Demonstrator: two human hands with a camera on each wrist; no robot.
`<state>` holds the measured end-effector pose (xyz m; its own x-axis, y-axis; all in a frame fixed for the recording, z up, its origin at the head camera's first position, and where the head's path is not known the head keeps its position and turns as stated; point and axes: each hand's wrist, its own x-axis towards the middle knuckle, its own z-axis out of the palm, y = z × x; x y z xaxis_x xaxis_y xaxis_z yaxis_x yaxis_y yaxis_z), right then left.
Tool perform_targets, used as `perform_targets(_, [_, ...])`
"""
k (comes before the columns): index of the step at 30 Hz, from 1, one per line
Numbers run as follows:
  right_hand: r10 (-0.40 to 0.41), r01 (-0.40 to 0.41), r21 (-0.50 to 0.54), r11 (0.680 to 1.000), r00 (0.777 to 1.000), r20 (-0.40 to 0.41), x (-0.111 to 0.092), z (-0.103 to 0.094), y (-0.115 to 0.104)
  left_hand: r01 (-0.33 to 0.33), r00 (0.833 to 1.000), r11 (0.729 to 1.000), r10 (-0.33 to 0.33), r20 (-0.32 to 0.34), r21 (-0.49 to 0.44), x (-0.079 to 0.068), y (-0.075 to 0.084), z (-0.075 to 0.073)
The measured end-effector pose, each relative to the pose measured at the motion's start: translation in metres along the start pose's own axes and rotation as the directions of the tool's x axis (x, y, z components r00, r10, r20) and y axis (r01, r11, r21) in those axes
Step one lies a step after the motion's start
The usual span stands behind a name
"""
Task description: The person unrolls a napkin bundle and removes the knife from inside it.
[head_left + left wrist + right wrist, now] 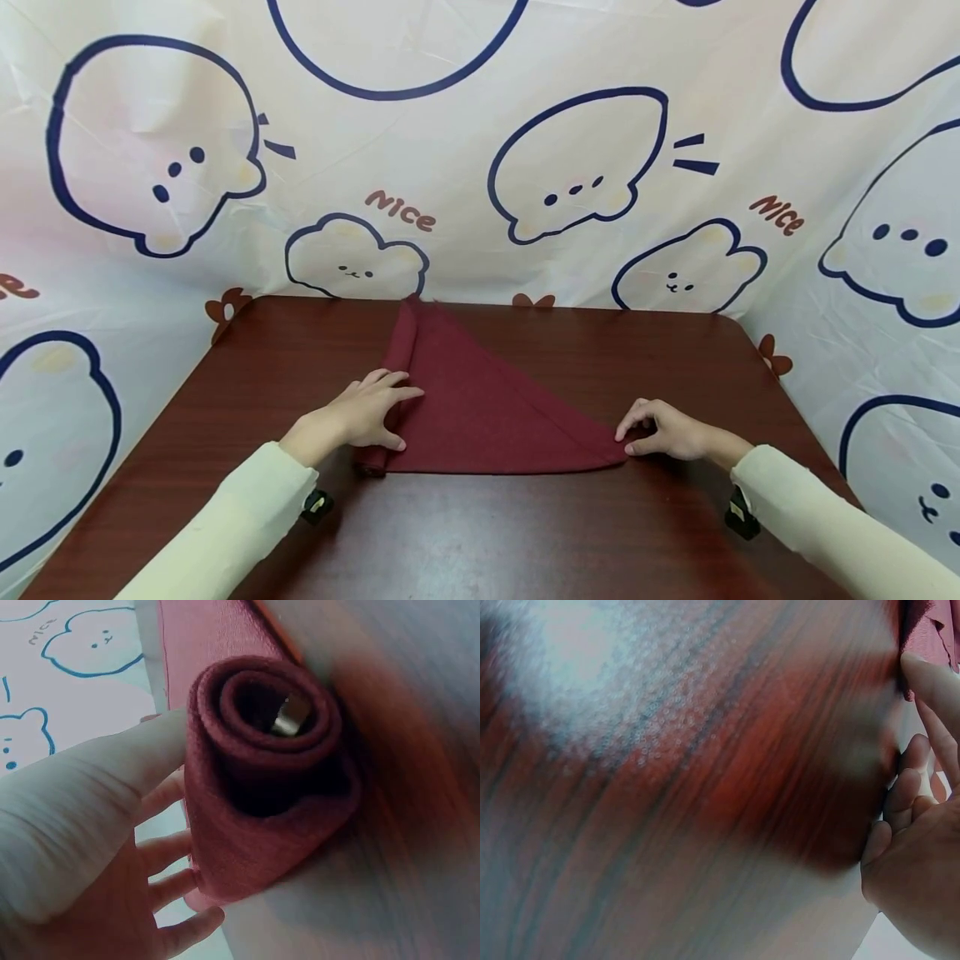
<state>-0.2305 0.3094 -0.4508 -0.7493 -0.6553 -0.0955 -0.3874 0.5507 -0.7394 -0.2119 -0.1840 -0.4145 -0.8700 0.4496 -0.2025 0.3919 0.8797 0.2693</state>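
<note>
A dark red cloth [487,408] lies on the table, its left side wound into a roll and its right side tapering to a corner. My left hand [363,412] rests across the roll with fingers spread, the thumb over the flat part beside it. Seen end-on in the left wrist view, the roll [262,862] shows spiral layers with a pale bright patch inside, and my left fingers lie along its far side. At the right corner, my right hand [663,429] pinches the cloth between thumb and forefinger; only a bit of cloth [934,637] shows in the right wrist view.
The brown wood-grain table [480,533] has a glossy top with glare near the front. A white curtain [465,167] with cartoon outlines hangs behind it and along both sides. The roll's far end reaches the table's back edge.
</note>
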Motion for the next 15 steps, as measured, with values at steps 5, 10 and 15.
perform_targets(5, [-0.001,0.001,0.006,1.000,1.000,0.004,0.000,0.000,0.000,0.009,1.000,1.000,-0.009,-0.014,-0.019,-0.004,-0.007,0.001])
perform_targets(10, [-0.008,0.008,0.008,1.000,1.000,0.003,-0.001,0.001,0.001,0.022,0.999,0.999,-0.023,-0.029,-0.049,-0.010,-0.014,0.000])
perform_targets(15, [-0.008,0.008,-0.001,1.000,1.000,-0.002,0.000,0.000,0.000,0.017,0.999,0.997,-0.020,-0.034,-0.077,-0.016,-0.021,-0.004])
